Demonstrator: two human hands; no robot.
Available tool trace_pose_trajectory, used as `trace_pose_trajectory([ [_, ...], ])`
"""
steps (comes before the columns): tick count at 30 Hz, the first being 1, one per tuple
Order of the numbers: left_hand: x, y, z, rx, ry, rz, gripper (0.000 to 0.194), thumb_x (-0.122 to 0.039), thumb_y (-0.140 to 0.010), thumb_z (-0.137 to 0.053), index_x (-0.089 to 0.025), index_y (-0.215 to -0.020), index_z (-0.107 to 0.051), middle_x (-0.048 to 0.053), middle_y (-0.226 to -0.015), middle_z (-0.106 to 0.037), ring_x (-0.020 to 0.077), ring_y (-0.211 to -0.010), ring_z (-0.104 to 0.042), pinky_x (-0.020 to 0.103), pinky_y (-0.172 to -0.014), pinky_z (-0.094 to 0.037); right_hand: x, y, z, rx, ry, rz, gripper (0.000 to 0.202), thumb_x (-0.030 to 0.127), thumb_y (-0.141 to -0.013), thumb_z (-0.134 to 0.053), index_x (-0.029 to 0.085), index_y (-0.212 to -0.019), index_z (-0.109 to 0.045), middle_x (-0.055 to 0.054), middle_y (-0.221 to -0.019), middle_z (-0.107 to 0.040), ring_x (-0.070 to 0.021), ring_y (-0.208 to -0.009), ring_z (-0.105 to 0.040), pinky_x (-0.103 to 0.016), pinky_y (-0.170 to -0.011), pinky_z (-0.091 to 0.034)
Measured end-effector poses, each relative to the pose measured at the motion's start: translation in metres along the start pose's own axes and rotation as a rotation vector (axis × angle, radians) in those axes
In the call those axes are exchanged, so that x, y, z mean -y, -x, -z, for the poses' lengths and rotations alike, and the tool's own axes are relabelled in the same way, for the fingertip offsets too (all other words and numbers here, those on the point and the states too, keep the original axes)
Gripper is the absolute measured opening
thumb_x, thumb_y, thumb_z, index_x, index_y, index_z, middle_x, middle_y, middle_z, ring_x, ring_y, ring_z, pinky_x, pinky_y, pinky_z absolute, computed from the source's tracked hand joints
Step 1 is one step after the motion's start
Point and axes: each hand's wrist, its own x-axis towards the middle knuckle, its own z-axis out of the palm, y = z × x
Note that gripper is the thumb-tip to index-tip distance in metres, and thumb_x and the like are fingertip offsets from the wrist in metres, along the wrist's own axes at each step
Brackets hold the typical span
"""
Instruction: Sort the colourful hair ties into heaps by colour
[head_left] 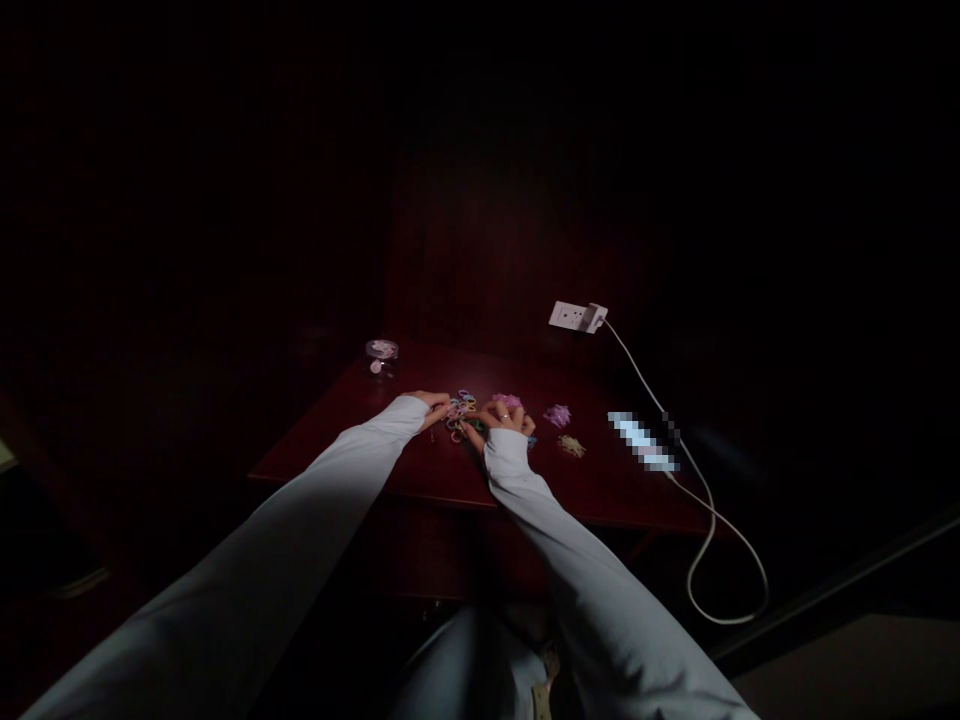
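A mixed heap of small coloured rings (pixel 463 404), which look like hair ties, lies on the dark red table (pixel 420 470) between my hands. At the heap's left edge, my left hand (pixel 430 403) has its fingertips pressed together; whatever is in them is too small to make out. My right hand (pixel 508 418) is over the right side of the heap, its fingers bent and apart, the thumb touching down near the rings. Beyond its knuckles is a pink pile (pixel 508 401), partly covered. A bit of blue shows beside the right wrist, mostly hidden.
Right of my right hand lie a purple pile (pixel 557 415) and a pale yellow pile (pixel 571 446). A clear round container (pixel 382 355) stands at the back left. A blurred-out phone-like device (pixel 643 442) has a white cable (pixel 701 480) running to a wall socket (pixel 568 316).
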Motion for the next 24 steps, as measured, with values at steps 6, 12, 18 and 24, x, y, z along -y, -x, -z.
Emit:
trace_pose_trajectory([
  [6, -0.008, 0.001, -0.001, -0.032, -0.090, 0.036, 0.036, -0.045, -0.095, -0.040, -0.022, -0.085, -0.066, 0.000, -0.075, -0.064, 0.0136, -0.065, -0.051, 0.024, -0.058, -0.030, 0.006, -0.010, -0.006, 0.027, 0.019, 0.008, 0.024, 0.048, -0.096, -0.058, 0.039, -0.110, -0.074, -0.002, -0.121, -0.063, -0.0250, -0.109, -0.042, -0.037, -0.087, -0.022],
  [12, -0.010, 0.003, 0.002, -0.011, -0.048, 0.012, 0.038, -0.046, -0.097, -0.039, -0.022, -0.086, -0.067, 0.000, -0.074, -0.064, 0.0126, -0.064, -0.052, 0.022, -0.058, -0.030, 0.007, -0.011, -0.008, 0.031, 0.041, 0.035, 0.021, 0.044, -0.096, -0.058, 0.034, -0.102, -0.076, -0.003, -0.121, -0.063, -0.0255, -0.107, -0.040, -0.037, -0.087, -0.022],
  [18, -0.011, 0.005, 0.005, 0.005, -0.056, 0.026, 0.038, -0.047, -0.096, -0.040, -0.023, -0.091, -0.070, 0.000, -0.079, -0.068, 0.0136, -0.069, -0.055, 0.022, -0.058, -0.032, 0.008, -0.009, -0.008, 0.030, 0.018, 0.055, 0.023, 0.048, -0.094, -0.060, 0.036, -0.107, -0.074, -0.002, -0.119, -0.063, -0.0244, -0.106, -0.040, -0.037, -0.089, -0.023],
  [24, -0.013, 0.006, 0.009, 0.035, -0.058, 0.026, 0.040, -0.048, -0.097, -0.039, -0.023, -0.096, -0.070, 0.002, -0.084, -0.070, 0.0153, -0.075, -0.059, 0.022, -0.062, -0.035, 0.007, -0.010, -0.009, 0.037, 0.018, 0.050, 0.020, 0.043, -0.095, -0.060, 0.033, -0.102, -0.076, -0.002, -0.119, -0.063, -0.0239, -0.105, -0.040, -0.037, -0.089, -0.024],
])
